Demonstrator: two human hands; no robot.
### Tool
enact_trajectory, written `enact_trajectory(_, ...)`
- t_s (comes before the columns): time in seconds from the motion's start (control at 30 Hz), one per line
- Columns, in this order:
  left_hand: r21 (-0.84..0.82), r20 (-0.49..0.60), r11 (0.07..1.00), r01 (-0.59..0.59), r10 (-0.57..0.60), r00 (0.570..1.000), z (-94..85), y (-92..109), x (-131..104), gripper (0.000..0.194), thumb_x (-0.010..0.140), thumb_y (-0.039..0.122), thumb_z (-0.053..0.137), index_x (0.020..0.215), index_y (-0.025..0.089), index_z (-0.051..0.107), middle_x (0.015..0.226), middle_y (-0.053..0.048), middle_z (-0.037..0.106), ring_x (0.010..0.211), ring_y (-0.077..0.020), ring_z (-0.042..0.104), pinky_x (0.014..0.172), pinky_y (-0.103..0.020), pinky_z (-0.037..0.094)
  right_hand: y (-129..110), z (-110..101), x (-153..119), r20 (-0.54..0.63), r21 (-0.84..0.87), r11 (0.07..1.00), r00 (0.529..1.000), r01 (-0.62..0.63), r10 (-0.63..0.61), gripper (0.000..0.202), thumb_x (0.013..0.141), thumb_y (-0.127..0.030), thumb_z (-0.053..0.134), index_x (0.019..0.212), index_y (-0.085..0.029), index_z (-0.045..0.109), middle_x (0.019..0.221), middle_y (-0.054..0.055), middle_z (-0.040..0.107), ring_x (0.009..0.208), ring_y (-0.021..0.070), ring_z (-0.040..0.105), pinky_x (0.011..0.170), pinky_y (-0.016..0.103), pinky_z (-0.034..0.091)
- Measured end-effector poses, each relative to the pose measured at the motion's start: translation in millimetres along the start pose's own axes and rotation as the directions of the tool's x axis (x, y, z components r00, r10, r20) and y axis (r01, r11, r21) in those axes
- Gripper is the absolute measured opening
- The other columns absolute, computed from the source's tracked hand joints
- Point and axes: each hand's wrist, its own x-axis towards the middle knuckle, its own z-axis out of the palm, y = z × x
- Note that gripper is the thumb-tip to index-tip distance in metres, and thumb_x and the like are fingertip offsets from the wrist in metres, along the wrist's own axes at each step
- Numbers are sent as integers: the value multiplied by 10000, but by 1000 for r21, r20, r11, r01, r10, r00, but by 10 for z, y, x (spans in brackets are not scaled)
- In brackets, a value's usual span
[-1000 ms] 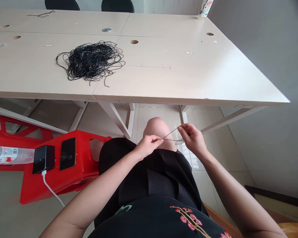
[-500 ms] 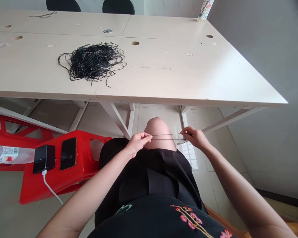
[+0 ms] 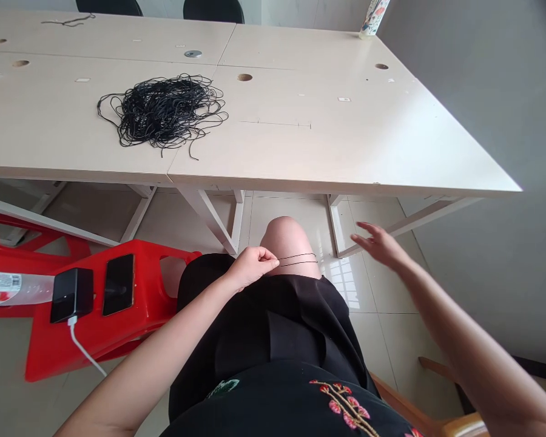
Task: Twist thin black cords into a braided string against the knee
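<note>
My left hand (image 3: pixel 255 265) is closed in a pinch just over my bare knee. From its fingertips two strands of thin black cord (image 3: pixel 299 259) run to the right across the knee. Whatever part of the cord lies behind the knee is hidden. Off to the right, beyond the strands, my right hand (image 3: pixel 378 241) is open with its fingers apart and nothing in them. On the table lies a loose tangled heap of black cord (image 3: pixel 164 112).
The pale table (image 3: pixel 346 145) spans the view ahead. A red stool (image 3: pixel 150 285) at my left bears a phone (image 3: pixel 119 284), a black box (image 3: pixel 71 294) with a white cable, and a plastic bottle (image 3: pixel 18 288). A patterned cup (image 3: pixel 373 18) stands at the table's far corner.
My right hand has let go of the cord and moved right, its fingers spreading. The strands now end loose over the knee. My left hand keeps its pinch.
</note>
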Motion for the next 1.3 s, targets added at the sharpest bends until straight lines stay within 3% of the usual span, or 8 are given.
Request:
enact_trajectory(0.13, 9, 14, 1000, 21, -21, 1000, 11, 12, -41, 243, 644, 394, 660, 739, 171, 647, 702, -18, 630, 674, -140, 556, 663, -279, 421, -885, 632, -323, -70, 196, 907, 928, 372, -365, 678, 867, -562, 340, 1439, -224, 203, 1516, 101, 144, 1392, 258, 125, 1098, 482, 218)
enact_trajectory(0.23, 27, 31, 1000, 15, -16, 999, 2, -5, -98, 228, 639, 383, 662, 711, 169, 634, 661, 0, 605, 626, -124, 528, 627, -263, 405, -1215, 1015, -473, -83, 94, 934, 938, 344, -337, 725, 872, -584, 282, 1460, -203, 96, 1526, 113, 52, 1398, 281, 12, 1096, 544, 152)
enact_trajectory(0.33, 42, 27, 999, -11, 10, 1000, -52, -57, -146, 225, 660, 390, 643, 690, 168, 620, 632, 11, 577, 599, -114, 503, 603, -255, 388, -1264, 1165, -569, -72, -40, 941, 939, 335, -337, 769, 856, -611, 296, 1464, -202, 62, 1526, 113, 50, 1396, 290, -7, 1094, 554, 137)
enact_trajectory(0.67, -15, 61, 999, 29, -28, 998, -193, -109, -21, 248, 687, 397, 623, 766, 162, 619, 718, -11, 619, 665, -126, 536, 666, -272, 402, -1377, 1096, -380, -60, -41, 975, 973, 220, -222, 672, 877, -590, 254, 1454, -274, 117, 1532, 73, 43, 1393, 319, 30, 1060, 603, 174)
enact_trajectory(0.9, 9, 27, 1000, 7, -8, 1000, -229, -85, 61, 215, 706, 364, 599, 769, 159, 610, 713, -9, 603, 646, -119, 525, 634, -262, 406, -1425, 1069, -354, -86, -106, 961, 961, 255, -264, 644, 879, -587, 276, 1435, -268, 214, 1523, 108, 97, 1385, 350, 56, 1015, 654, 192)
enact_trajectory(1.03, 36, 21, 995, -91, 91, 996, -219, -75, 57, 217, 733, 373, 580, 778, 164, 620, 692, -6, 612, 639, -119, 540, 618, -251, 417, -1515, 1002, -379, -11, -175, 791, 803, 586, -596, 505, 901, -468, 377, 1301, -174, 472, 1390, 147, 415, 1324, 309, 297, 1064, 572, 189)
enact_trajectory(1.13, 23, 37, 981, -191, 190, 981, -217, -26, 25, 215, 756, 368, 569, 788, 164, 628, 727, -15, 636, 674, -123, 555, 657, -257, 437, -1620, 918, -385, 103, -61, 716, 718, 696, -689, 368, 907, -290, 417, 1208, -125, 550, 1035, 125, 671, 1015, 228, 585, 975, 439, 374)
enact_trajectory(1.3, 55, -19, 971, -231, 233, 972, -148, 100, -1, 194, 746, 351, 583, 794, 171, 637, 754, -16, 642, 681, -121, 550, 656, -252, 443, -1618, 686, -395, 143, 279, 842, 847, 462, -512, 218, 863, -294, 474, 907, -176, 652, 787, 21, 687, 695, 134, 616, 629, 232, 475)
